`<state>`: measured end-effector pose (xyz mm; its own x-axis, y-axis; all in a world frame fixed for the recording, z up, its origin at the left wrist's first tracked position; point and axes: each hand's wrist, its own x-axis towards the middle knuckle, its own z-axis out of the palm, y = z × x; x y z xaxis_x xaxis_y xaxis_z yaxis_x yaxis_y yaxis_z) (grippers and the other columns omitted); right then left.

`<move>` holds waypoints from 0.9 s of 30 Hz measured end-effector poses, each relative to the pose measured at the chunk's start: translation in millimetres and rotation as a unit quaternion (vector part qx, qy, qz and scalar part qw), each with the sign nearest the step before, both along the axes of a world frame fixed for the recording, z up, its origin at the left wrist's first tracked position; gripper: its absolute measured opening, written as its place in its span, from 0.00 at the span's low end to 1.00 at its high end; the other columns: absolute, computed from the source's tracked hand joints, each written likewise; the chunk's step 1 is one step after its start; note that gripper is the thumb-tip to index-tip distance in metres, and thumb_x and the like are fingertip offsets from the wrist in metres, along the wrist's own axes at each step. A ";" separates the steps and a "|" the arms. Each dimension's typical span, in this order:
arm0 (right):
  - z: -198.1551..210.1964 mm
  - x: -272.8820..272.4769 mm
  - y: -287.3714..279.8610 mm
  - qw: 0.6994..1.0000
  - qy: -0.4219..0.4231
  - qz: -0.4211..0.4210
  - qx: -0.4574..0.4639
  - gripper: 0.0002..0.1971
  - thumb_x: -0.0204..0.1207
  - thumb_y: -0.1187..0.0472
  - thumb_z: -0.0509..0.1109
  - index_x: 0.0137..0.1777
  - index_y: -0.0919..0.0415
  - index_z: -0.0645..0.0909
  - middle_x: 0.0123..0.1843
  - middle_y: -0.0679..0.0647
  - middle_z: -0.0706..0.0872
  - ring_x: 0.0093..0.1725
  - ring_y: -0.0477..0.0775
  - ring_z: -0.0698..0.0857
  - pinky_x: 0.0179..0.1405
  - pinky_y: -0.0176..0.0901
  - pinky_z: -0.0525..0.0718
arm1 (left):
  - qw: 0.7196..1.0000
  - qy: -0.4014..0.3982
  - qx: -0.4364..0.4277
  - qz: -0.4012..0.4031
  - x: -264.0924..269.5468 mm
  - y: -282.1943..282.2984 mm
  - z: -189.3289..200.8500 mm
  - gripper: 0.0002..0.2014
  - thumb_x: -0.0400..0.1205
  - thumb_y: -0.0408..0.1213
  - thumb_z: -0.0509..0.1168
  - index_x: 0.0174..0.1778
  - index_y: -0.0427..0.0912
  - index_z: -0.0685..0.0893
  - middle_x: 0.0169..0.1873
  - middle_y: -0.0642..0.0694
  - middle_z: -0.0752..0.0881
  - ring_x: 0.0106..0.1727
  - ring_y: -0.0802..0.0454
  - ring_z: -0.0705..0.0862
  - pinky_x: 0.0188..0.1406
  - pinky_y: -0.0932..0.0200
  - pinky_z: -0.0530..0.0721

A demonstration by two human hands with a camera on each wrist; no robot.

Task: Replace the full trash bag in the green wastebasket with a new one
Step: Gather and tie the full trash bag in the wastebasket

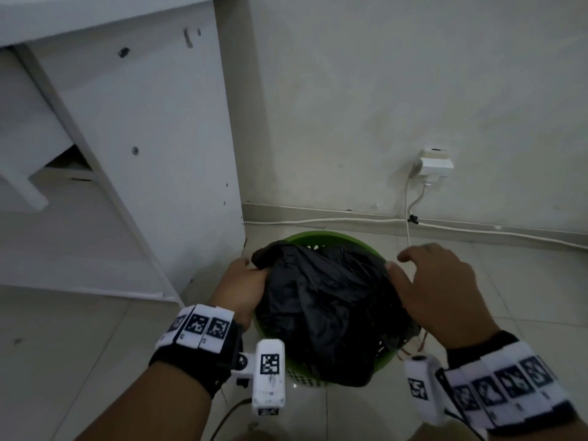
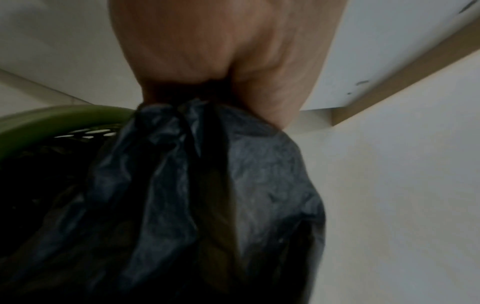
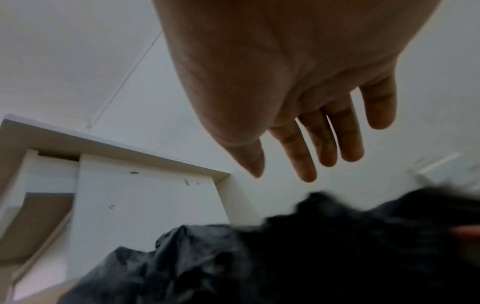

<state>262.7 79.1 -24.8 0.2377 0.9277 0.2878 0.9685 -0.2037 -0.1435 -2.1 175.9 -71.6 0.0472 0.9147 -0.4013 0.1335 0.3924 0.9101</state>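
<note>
A green wastebasket (image 1: 337, 240) stands on the tiled floor by the wall, with a black trash bag (image 1: 327, 313) bulging out of it. My left hand (image 1: 241, 281) grips the gathered left edge of the bag; in the left wrist view the bag (image 2: 197, 185) hangs bunched from that hand (image 2: 207, 61) beside the green rim (image 2: 52, 119). My right hand (image 1: 436, 281) hovers over the bag's right side with fingers spread. The right wrist view shows its fingers (image 3: 324, 139) straight and apart above the bag (image 3: 285, 257), holding nothing.
A white cabinet (image 1: 143, 138) stands close to the left of the basket. The wall runs behind, with a wall socket and plug (image 1: 434, 167) and white cables (image 1: 350, 221) along the skirting. Pale floor tiles (image 1: 79, 345) lie in front.
</note>
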 end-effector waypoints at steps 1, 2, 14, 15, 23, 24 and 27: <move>3.2 -13.0 5.8 0.999 0.039 0.003 0.010 0.21 0.78 0.40 0.64 0.50 0.57 0.86 0.49 0.57 0.86 0.52 0.63 0.85 0.50 0.56 0.82 | 0.999 0.005 0.044 -0.020 1.6 -3.9 5.9 0.20 0.77 0.35 0.73 0.65 0.35 0.86 0.56 0.35 0.90 0.57 0.36 0.89 0.62 0.37 0.87; 8.7 -25.7 11.6 0.995 0.098 0.018 0.007 0.24 0.77 0.36 0.61 0.51 0.57 0.86 0.50 0.57 0.86 0.53 0.61 0.84 0.52 0.55 0.82 | 0.995 -0.013 0.088 -0.036 3.1 -8.2 10.3 0.13 0.78 0.29 0.70 0.59 0.39 0.90 0.52 0.39 0.92 0.57 0.37 0.90 0.62 0.37 0.86; 36.3 -99.6 30.0 0.873 0.417 0.240 -0.086 0.34 0.68 0.39 0.78 0.74 0.41 0.73 0.60 0.42 0.85 0.48 0.39 0.88 0.50 0.33 0.85 | 0.951 -0.194 0.218 -0.102 -28.0 -42.9 51.5 0.25 0.76 0.35 0.61 0.70 0.38 0.84 0.67 0.43 0.87 0.70 0.47 0.84 0.67 0.55 0.83; 36.0 -102.5 27.6 0.861 0.440 0.243 -0.071 0.34 0.69 0.39 0.77 0.75 0.42 0.73 0.60 0.43 0.85 0.49 0.41 0.88 0.52 0.38 0.86 | 0.954 -0.191 0.213 -0.084 -30.7 -44.4 56.0 0.22 0.80 0.39 0.59 0.67 0.37 0.85 0.64 0.41 0.89 0.67 0.45 0.86 0.65 0.52 0.85; 29.6 -140.0 11.7 0.890 0.350 0.289 -0.043 0.35 0.67 0.49 0.82 0.73 0.43 0.71 0.51 0.25 0.75 0.48 0.21 0.77 0.47 0.14 0.71 | 0.981 -0.106 0.163 0.002 -35.8 -39.5 76.4 0.05 0.82 0.30 0.70 0.53 0.37 0.87 0.37 0.43 0.93 0.39 0.50 0.92 0.35 0.59 0.89; 24.5 -142.0 12.6 0.897 0.335 0.286 -0.030 0.35 0.69 0.50 0.80 0.75 0.47 0.70 0.52 0.28 0.76 0.48 0.23 0.77 0.49 0.17 0.71 | 0.983 -0.092 0.158 0.000 -36.9 -39.4 77.8 0.05 0.83 0.29 0.70 0.53 0.37 0.86 0.37 0.44 0.93 0.39 0.51 0.92 0.36 0.59 0.90; 13.9 -142.7 14.8 0.920 0.298 0.251 0.021 0.36 0.71 0.52 0.75 0.79 0.52 0.68 0.62 0.44 0.79 0.58 0.38 0.79 0.61 0.37 0.78 | 0.979 0.020 0.201 -0.021 -44.5 -40.0 81.1 0.04 0.84 0.31 0.68 0.49 0.39 0.88 0.37 0.46 0.93 0.42 0.51 0.93 0.45 0.58 0.92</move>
